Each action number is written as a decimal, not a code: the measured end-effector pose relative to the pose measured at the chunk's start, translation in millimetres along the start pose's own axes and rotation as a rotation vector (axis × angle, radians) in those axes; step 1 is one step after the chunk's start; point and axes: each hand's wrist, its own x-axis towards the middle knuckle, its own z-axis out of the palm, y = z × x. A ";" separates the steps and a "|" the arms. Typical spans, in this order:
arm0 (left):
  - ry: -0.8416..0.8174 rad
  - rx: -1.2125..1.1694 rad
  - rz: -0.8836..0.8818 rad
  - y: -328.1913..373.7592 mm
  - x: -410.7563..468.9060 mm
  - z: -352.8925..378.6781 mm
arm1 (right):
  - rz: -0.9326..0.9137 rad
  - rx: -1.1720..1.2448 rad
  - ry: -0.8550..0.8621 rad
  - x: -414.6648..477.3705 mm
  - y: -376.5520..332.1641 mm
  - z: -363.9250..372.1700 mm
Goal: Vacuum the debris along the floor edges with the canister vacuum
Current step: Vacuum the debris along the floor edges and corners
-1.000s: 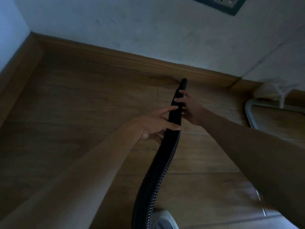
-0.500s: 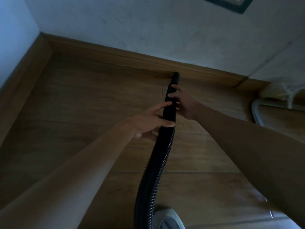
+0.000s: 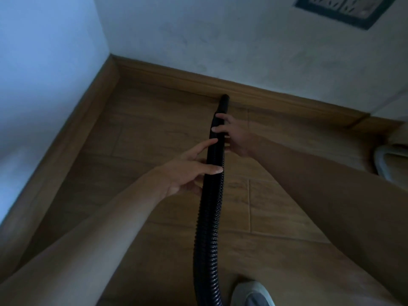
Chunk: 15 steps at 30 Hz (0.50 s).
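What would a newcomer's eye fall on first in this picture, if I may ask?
The black ribbed hose running up the middle of the frame, its tip at the wooden skirting board along the far wall. Next, both bare arms reaching in: the left hand holds the hose lower down, the right hand grips it nearer the tip. A pale shoe shows at the bottom edge.

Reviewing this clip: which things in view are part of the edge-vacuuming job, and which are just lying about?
Job:
- vacuum hose, its tip pointing at the baseboard
- left hand and right hand, both gripping it

Lying about:
- white object at the right edge
- framed panel on the wall
- shoe
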 end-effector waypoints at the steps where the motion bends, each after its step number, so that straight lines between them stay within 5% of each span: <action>1: 0.004 -0.022 0.005 -2.0 -4.1 -3.8 | -0.005 -0.013 -0.016 1.5 -1.1 6.7; 15: 0.149 -0.125 0.006 -39.5 -72.4 -61.2 | 0.007 -0.113 -0.262 3.8 -1.0 111.8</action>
